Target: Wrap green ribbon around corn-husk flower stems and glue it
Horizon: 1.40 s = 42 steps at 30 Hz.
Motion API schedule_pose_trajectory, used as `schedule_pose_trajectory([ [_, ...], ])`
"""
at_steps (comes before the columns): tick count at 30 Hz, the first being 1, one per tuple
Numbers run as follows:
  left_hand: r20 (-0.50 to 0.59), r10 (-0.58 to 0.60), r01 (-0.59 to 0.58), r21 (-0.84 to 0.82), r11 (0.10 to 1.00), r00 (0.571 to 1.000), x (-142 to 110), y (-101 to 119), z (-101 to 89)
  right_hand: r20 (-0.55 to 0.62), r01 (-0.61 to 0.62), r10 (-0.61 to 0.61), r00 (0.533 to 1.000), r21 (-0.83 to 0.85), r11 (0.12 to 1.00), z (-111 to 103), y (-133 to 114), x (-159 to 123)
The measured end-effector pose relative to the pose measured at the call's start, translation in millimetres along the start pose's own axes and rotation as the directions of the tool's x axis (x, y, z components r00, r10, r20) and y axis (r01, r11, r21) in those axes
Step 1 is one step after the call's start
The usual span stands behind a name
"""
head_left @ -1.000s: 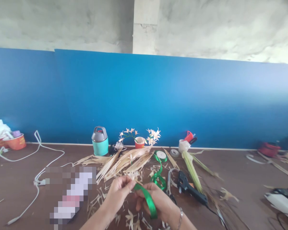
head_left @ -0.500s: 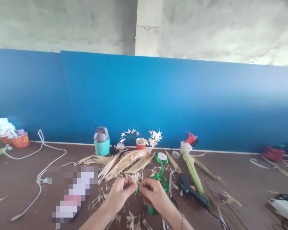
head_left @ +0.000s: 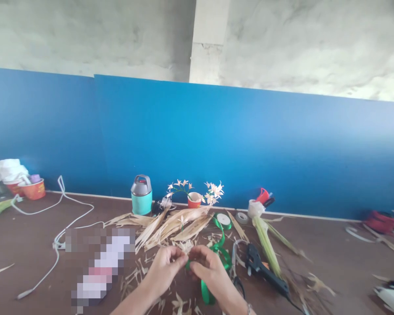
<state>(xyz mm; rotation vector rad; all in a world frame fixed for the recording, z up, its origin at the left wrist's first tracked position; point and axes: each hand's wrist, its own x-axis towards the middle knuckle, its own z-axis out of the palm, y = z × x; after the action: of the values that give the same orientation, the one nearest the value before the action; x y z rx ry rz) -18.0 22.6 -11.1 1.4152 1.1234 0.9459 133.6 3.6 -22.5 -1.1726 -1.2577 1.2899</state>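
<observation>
My left hand [head_left: 166, 267] is closed in a pinch, its fingertips meeting those of my right hand [head_left: 210, 269]. A small bit of green ribbon [head_left: 188, 264] shows between the two sets of fingertips. More of this ribbon hangs in a loop below my right hand, which is also pinched closed. Just beyond the fingertips is a pale husk flower [head_left: 185, 246]; whether the left fingers hold its stem is hidden. A ribbon spool [head_left: 223, 219] lies farther back, with loose green ribbon trailing from it toward my right hand.
Dried corn husks [head_left: 179, 223] and scraps cover the table's middle. Behind them stand a red cup [head_left: 194, 201] with husk flowers and a turquoise flask [head_left: 142, 197]. A black glue gun [head_left: 265, 271] lies right, beside green-yellow husks [head_left: 265, 243]. White cable [head_left: 57, 236] crosses the left side.
The view has shifted slightly, so the things behind sit a little farther right. My right fingers have moved slightly at the ribbon; both hands stay together.
</observation>
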Motion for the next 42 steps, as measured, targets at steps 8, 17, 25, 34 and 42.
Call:
schedule_pose_trajectory([
  [8, -0.006, 0.122, -0.121, 0.081, 0.989, 0.993, -3.1, -0.4, 1.2, -0.09, 0.062, -0.084, 0.992, -0.22, 0.974, 3.6, -3.2, -0.4],
  [17, 0.02, 0.088, -0.089, 0.066, 0.994, 0.996, -1.4, 0.3, 0.4, -0.056, 0.021, -0.031, 0.998, -0.176, 0.984, 1.5, -4.1, 0.8],
  [25, 0.012, 0.028, -0.027, -0.064, 0.998, 1.0, -4.4, 6.9, 1.7, 0.0, -0.134, 0.134, 0.991, -0.072, 0.988, -1.6, -4.4, -0.1],
  [34, 0.022, 0.079, -0.077, -0.084, 0.993, 0.997, -4.8, 9.6, 3.9, -0.014, -0.104, 0.104, 0.995, -0.011, 0.995, -0.6, -6.0, 0.4],
  [42, -0.017, 0.037, -0.04, -0.219, 0.975, 0.999, -6.8, 4.1, 11.3, -0.147, -0.004, 0.013, 0.989, 0.064, 0.998, 2.4, -6.1, -1.2],
])
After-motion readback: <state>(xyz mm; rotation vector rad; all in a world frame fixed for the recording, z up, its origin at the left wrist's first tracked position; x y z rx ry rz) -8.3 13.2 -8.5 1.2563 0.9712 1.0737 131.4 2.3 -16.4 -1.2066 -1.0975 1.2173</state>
